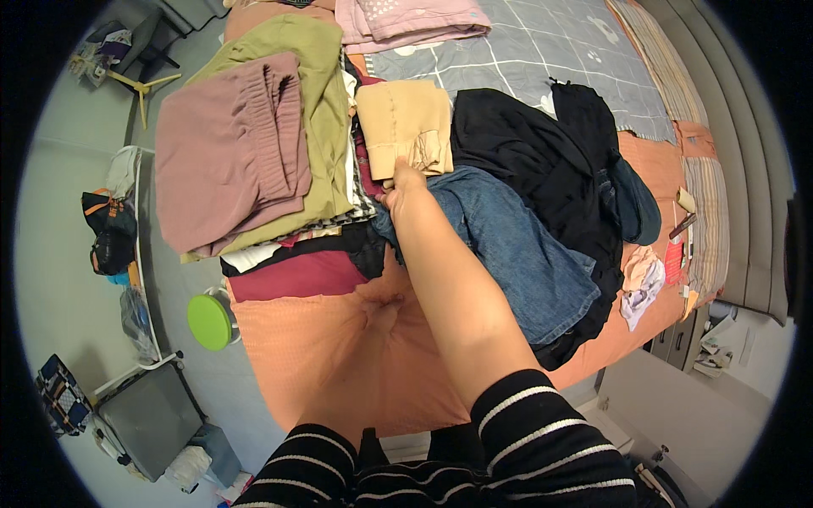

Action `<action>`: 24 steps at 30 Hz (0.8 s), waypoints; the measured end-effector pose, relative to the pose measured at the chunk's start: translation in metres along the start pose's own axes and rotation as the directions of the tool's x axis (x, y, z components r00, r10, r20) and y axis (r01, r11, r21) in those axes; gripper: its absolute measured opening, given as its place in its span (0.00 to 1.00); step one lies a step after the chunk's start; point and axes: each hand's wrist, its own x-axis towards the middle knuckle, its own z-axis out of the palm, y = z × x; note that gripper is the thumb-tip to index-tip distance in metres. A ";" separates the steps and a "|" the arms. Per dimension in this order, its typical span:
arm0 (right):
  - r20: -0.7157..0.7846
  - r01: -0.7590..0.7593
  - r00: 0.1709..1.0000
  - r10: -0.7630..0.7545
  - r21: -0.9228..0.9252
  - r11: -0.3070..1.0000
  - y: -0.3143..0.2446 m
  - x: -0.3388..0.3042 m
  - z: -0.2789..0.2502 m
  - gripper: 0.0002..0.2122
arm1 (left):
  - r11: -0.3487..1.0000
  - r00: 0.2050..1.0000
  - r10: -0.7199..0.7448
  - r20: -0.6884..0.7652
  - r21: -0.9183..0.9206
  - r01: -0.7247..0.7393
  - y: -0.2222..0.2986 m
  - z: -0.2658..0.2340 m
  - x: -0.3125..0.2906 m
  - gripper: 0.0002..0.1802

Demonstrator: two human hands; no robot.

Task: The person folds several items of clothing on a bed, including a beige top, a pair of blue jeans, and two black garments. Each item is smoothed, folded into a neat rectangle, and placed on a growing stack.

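My right hand (401,184) reaches forward and is closed on the near edge of a folded pale yellow garment (398,118), thumb on top. That garment lies between a tall clothes pile and a blue denim garment (517,254), which passes under my right forearm. My left hand (383,315) rests on the orange bedsheet (339,356), where creases spread around it; its fingers blend into the cloth and cannot be made out. Topping the pile on the left is a folded dusty pink garment (229,152) with a gathered waistband, over an olive green one (326,127).
Black clothes (525,144) and a dark blue cap-like item (637,203) lie at right, beside small pale cloths (644,288). Pink folded bedding (415,21) sits on the grey quilt (542,51) at the far side. A green-topped stool (208,323) stands left of the bed.
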 end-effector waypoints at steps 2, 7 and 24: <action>0.052 0.058 0.997 -0.056 -0.041 0.997 -0.002 -0.011 -0.020 0.19 | 1.000 1.000 -0.013 0.007 0.013 0.013 -0.001 0.008 0.000 0.33; 0.491 0.514 0.754 -0.437 -0.028 0.857 0.000 -0.152 -0.102 0.19 | 1.000 1.000 0.001 -0.015 0.021 -0.001 -0.003 -0.005 -0.002 0.32; 0.481 0.485 0.775 -0.410 -0.869 -0.102 0.101 -0.225 -0.333 0.09 | 0.954 0.985 0.014 0.170 0.292 -0.064 0.009 0.017 -0.161 0.24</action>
